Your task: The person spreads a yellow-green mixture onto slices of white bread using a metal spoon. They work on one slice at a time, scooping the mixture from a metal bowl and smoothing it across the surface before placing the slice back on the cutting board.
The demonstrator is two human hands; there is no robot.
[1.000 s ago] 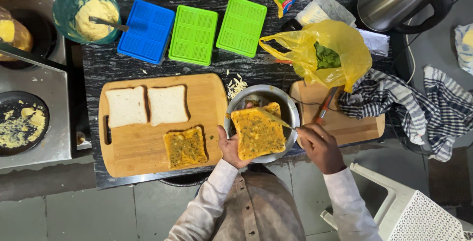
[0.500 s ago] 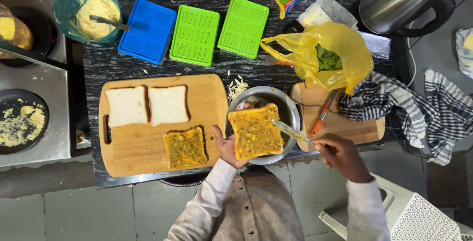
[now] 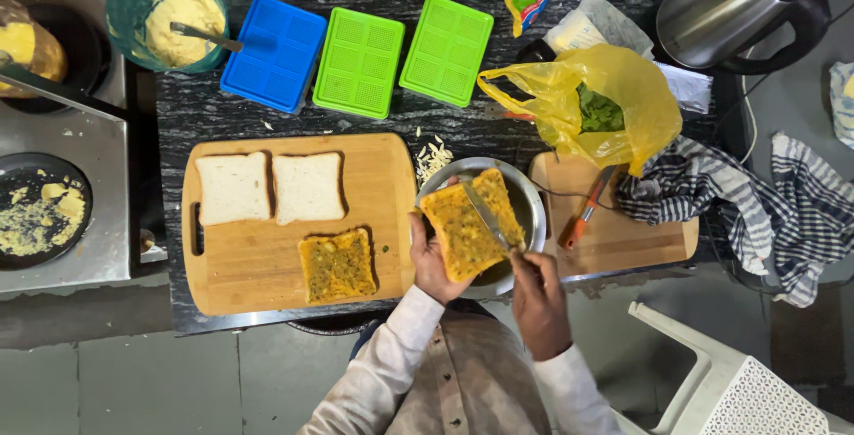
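Observation:
My left hand (image 3: pixel 434 264) holds a slice of bread covered with yellow-orange spread (image 3: pixel 464 223), tilted over a round steel bowl (image 3: pixel 532 205). In my right hand (image 3: pixel 536 293) is a table knife (image 3: pixel 486 213) whose blade lies on the slice. On the large wooden cutting board (image 3: pixel 258 261) to the left lie two plain white bread slices (image 3: pixel 233 188) (image 3: pixel 308 187) and one slice with spread (image 3: pixel 337 264).
Blue (image 3: pixel 277 52) and two green (image 3: pixel 359 62) (image 3: pixel 447 50) plastic boxes sit at the back. A teal bowl of yellow mix (image 3: pixel 168 17), a yellow bag (image 3: pixel 587 106), steel kettle (image 3: pixel 738 8), striped cloth (image 3: pixel 738 204), small board with an orange-handled tool (image 3: pixel 587 208), and a stove pan (image 3: pixel 36 213) surround me.
My right hand swung out to the right with the knife, then came back in; the blade now rests on the slice. My left hand tilted the slice more upright over the bowl.

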